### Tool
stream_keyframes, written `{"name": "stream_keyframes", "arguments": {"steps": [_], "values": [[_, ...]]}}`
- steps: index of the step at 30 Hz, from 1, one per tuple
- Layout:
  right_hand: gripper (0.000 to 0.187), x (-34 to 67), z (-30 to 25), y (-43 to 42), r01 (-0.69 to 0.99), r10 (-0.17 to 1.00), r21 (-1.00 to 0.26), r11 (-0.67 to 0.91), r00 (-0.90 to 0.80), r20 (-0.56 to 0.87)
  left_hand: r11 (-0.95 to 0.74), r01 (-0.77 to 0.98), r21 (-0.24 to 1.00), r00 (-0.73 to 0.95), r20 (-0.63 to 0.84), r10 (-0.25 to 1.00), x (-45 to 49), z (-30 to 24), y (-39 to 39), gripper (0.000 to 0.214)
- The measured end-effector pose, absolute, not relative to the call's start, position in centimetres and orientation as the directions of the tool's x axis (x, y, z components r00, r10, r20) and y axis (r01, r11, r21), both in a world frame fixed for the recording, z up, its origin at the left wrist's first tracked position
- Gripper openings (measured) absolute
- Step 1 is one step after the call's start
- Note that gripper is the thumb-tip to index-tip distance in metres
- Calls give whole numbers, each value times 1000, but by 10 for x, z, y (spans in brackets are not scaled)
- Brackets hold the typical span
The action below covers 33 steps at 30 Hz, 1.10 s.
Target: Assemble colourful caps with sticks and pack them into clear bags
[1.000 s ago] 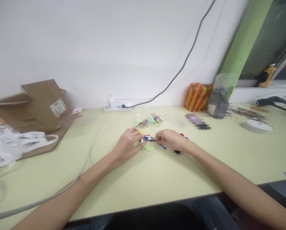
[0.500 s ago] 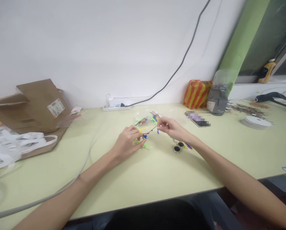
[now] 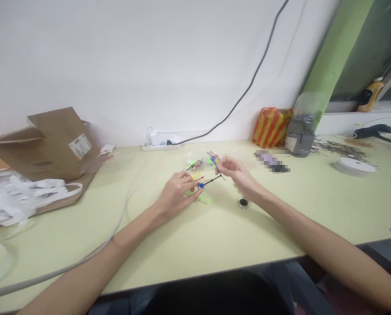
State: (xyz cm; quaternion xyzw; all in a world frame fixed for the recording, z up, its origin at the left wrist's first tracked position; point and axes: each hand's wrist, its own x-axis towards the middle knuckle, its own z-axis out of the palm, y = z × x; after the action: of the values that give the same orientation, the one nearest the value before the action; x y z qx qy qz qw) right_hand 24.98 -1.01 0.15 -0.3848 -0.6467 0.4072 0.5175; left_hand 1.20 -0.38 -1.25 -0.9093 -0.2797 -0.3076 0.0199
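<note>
Our right hand point(image 3: 236, 171) is closed in a pinch on a thin black stick point(image 3: 211, 180), held up over the table point(image 3: 235, 245). Our left hand point(image 3: 176, 193) is curled, and its fingers point(image 3: 190, 188) sit just by the stick's blue end. We cannot tell if they hold it. Green plastic bits point(image 3: 200, 199) lie under that hand. More colored bits point(image 3: 195, 165) lie in a clear bag point(image 3: 189, 168), so some are out and some are not. A round black cap point(image 3: 243, 203) lies near.
</note>
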Motion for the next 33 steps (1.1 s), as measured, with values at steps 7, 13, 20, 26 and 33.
{"name": "stream_keyframes", "arguments": {"steps": [7,13,20,26,33], "values": [[42,222,-8,-23,-74,882,-947,313,-348,318,-865,487,120,658,601,454,16,-13,-8,14],[46,221,-15,-22,-107,887,-956,271,-357,292,-878,460,131,622,659,424,18,-15,-9,16],[43,220,-17,-23,-110,880,-956,271,-374,292,-900,419,124,575,731,368,19,-12,-15,14],[54,222,-23,-25,-93,801,-978,189,-561,208,-903,428,32,578,759,301,18,-7,-20,16],[55,226,-18,-30,-67,644,-994,83,-758,105,-903,413,-119,616,767,180,20,-10,-26,31]]}}
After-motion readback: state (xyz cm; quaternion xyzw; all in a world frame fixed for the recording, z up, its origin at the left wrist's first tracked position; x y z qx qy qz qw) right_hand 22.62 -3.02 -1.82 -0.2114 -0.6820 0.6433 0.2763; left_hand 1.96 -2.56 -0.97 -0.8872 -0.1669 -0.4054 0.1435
